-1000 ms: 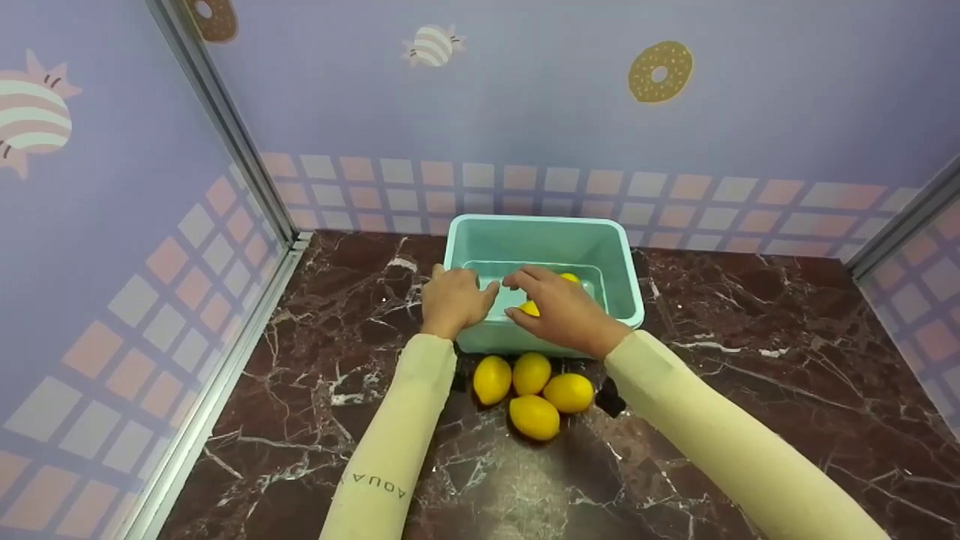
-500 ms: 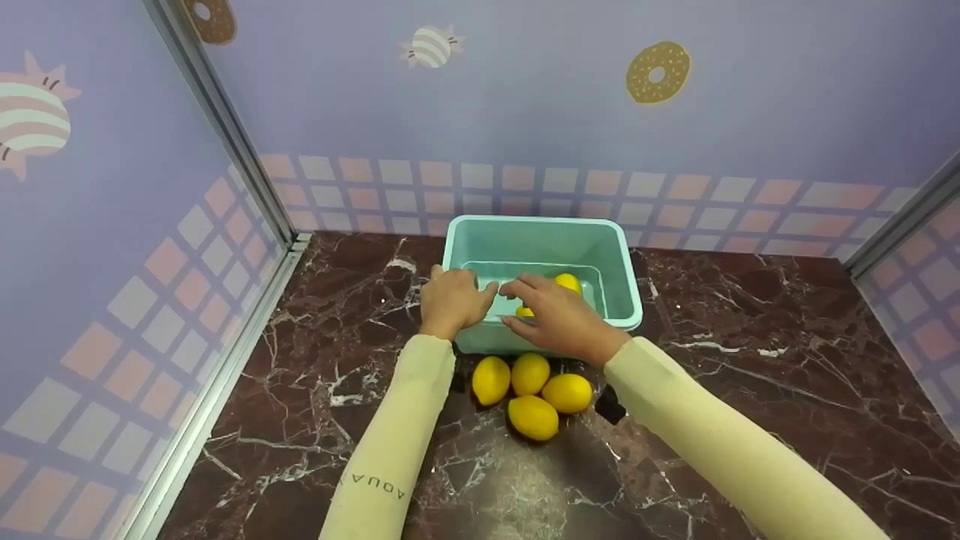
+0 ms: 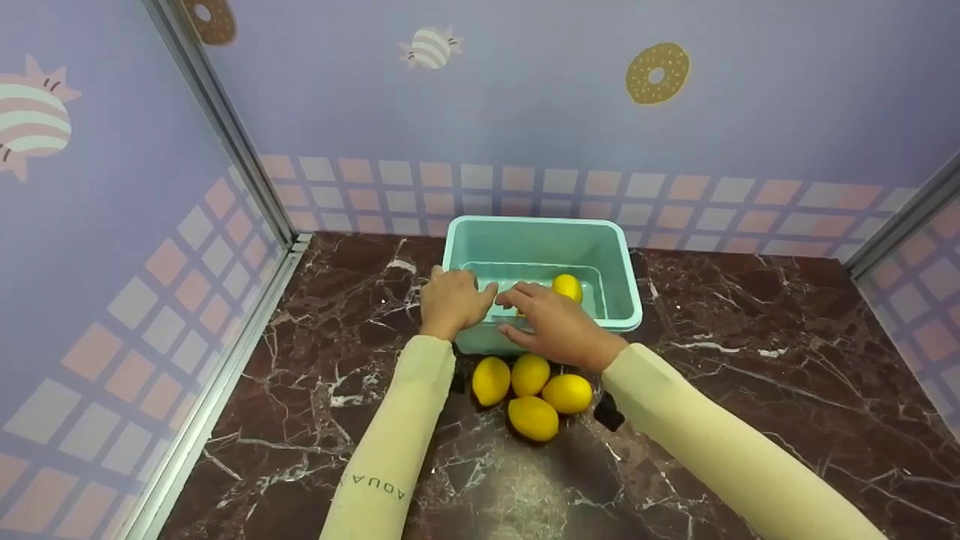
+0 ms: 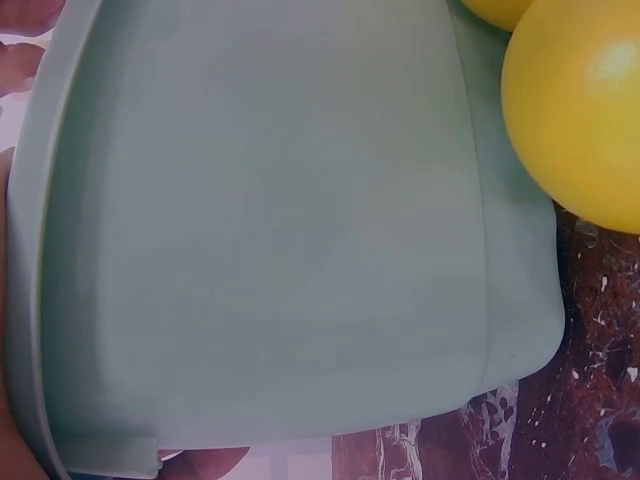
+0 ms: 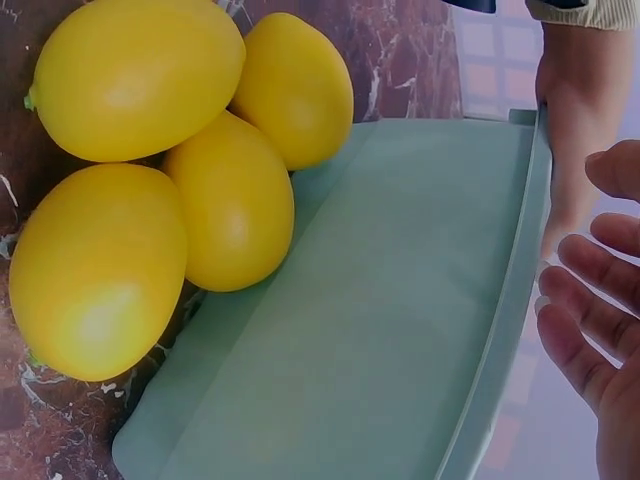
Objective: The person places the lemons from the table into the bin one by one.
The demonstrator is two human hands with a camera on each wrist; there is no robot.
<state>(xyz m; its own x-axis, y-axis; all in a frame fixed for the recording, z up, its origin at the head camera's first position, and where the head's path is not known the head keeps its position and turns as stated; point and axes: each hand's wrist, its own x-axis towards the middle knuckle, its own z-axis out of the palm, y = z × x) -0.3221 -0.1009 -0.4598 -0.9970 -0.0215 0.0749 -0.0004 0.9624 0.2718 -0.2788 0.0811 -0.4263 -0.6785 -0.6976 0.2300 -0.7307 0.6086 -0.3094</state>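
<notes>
A mint-green plastic bin stands at the back of the table. Over its front left rim rests my left hand, thumb pointing right and the other fingers mostly hidden. My right hand hovers above the front rim, its fingers loosely bent and holding nothing; the right wrist view shows the spread fingers too. Inside the bin lies one lemon, and a second lemon is almost wholly covered by my right hand. Several more lemons cluster on the table against the bin's front wall.
The dark red marble table reaches toward the camera and to both sides. A patterned purple wall rises close behind the bin. Another panel borders the table on the left. Black wrist gear shows beneath the right sleeve.
My right hand has come away from a lemon in the bin and drawn slightly back toward the camera. The other lemon in the bin shows more fully. My left hand stays put.
</notes>
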